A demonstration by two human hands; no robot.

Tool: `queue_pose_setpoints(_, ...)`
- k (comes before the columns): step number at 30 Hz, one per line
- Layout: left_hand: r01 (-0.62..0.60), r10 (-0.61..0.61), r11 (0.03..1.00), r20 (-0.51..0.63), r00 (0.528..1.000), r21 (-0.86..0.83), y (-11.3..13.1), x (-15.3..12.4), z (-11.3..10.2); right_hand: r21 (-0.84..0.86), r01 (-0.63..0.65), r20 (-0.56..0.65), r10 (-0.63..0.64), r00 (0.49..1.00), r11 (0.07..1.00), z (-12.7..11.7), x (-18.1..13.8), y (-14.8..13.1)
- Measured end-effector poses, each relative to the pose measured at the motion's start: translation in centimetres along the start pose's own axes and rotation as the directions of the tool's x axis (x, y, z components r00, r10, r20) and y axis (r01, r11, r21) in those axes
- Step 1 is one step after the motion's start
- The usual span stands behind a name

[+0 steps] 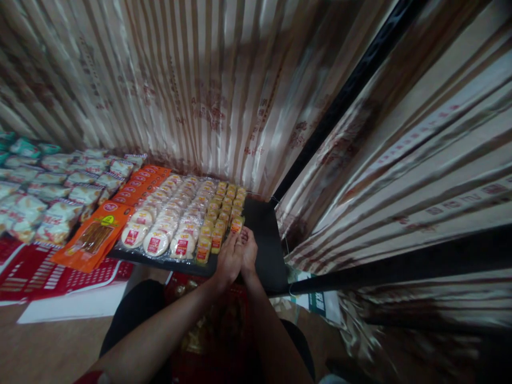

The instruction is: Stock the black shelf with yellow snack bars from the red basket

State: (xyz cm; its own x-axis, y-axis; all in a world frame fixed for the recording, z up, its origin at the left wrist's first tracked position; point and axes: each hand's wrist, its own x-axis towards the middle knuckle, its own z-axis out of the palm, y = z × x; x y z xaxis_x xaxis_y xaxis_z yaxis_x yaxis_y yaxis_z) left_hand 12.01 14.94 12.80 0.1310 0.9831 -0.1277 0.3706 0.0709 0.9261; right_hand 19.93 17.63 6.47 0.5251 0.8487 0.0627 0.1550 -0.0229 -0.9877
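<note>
My left hand (231, 260) and my right hand (249, 252) are close together over the front of the black shelf (266, 250). Both are closed at a small yellow snack pack (237, 224) with a red label, which sticks out beyond the fingertips. Some fingers are hidden behind each other. Just left of the hands, rows of like yellow snack packs (218, 234) lie on the shelf. Beside these are rows of round white wrapped cakes (156, 242) with red labels.
Orange snack bags (96, 234) and many white snack bags (60, 218) lie farther left. Below them is a red basket (44, 272). A red container with gold packs (204, 330) sits between my knees. Patterned plastic sheeting (212, 90) and a black post (320, 133) stand behind the shelf.
</note>
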Motion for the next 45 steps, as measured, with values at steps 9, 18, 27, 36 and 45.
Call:
queue_pose_setpoints(9, -0.027, 0.027, 1.0, -0.031, 0.999, 0.003, -0.6, 0.8, 0.2, -0.001, 0.003, 0.002, -0.003, 1.0, 1.0, 1.0, 0.4, 0.3)
queue_pose_setpoints(18, -0.004, 0.004, 1.0, -0.006, 1.0, -0.004, -0.7, 1.6, 0.5, -0.182, 0.088, 0.025, -0.084, 0.996, 0.979, 0.8, 0.7, 0.2)
queue_pose_setpoints(27, -0.091, 0.091, 0.995, 0.002, 0.996, -0.05, -1.7, 2.1, 0.5, -0.298, 0.162, -0.015, -0.174, 0.985, 0.941, 0.4, -0.2, 0.2)
queue_pose_setpoints(36, -0.048, 0.048, 0.999, -0.012, 0.999, -0.024, -1.8, 1.9, 1.0, -0.294, 0.141, 0.06, -0.129, 0.99, 0.945, 0.1, 0.0, 0.5)
queue_pose_setpoints(45, -0.043, 0.042, 0.998, 0.022, 0.999, 0.046, -1.8, -0.9, 1.4, -0.249, 0.162, 0.03, -0.16, 0.987, 0.955, -1.2, -2.5, 0.5)
